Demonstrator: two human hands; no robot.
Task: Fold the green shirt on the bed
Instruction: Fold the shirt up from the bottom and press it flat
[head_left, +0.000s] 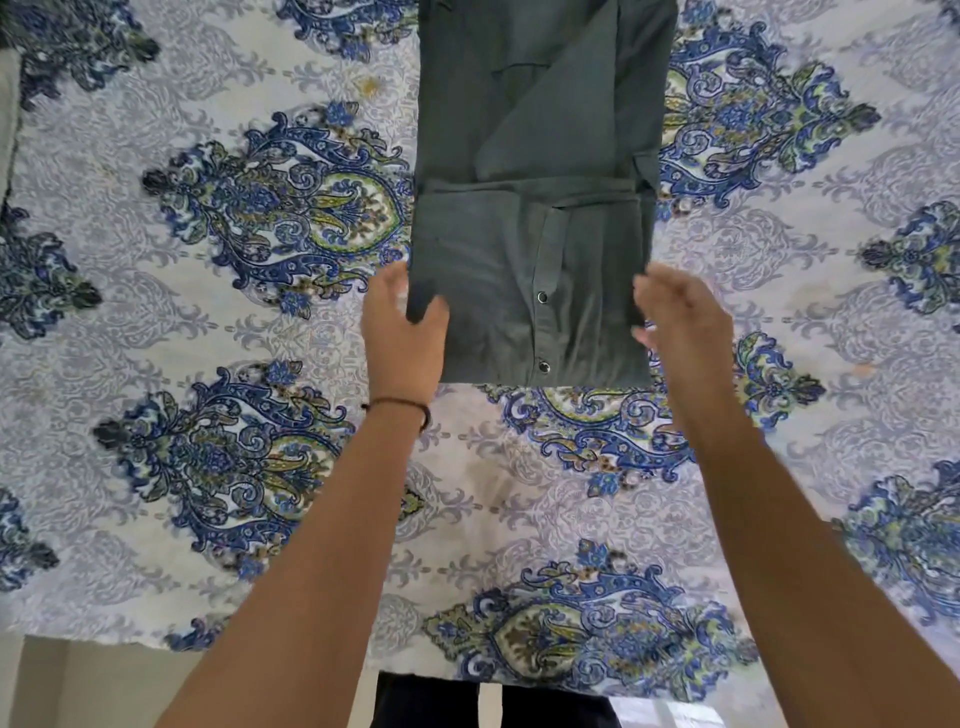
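Head view: the folded green shirt (530, 270) lies on the bed (208, 364), at 12 o'clock. Left hand (402, 332) is spread, its thumb resting on the shirt's left edge. Right hand (675, 322) is blurred, fingers loosely spread, just beside the right edge.

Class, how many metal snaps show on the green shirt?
2, both on the folded dark green fabric shirt: upper round metal snap mid-placket, lower snap near the front edge. Folds may hide more.

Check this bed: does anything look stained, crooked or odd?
The sheet has small orange-brown stains, one to the upper left of the shirt, one at far right. The shirt lies straight; a little cloth bulges at its right edge.
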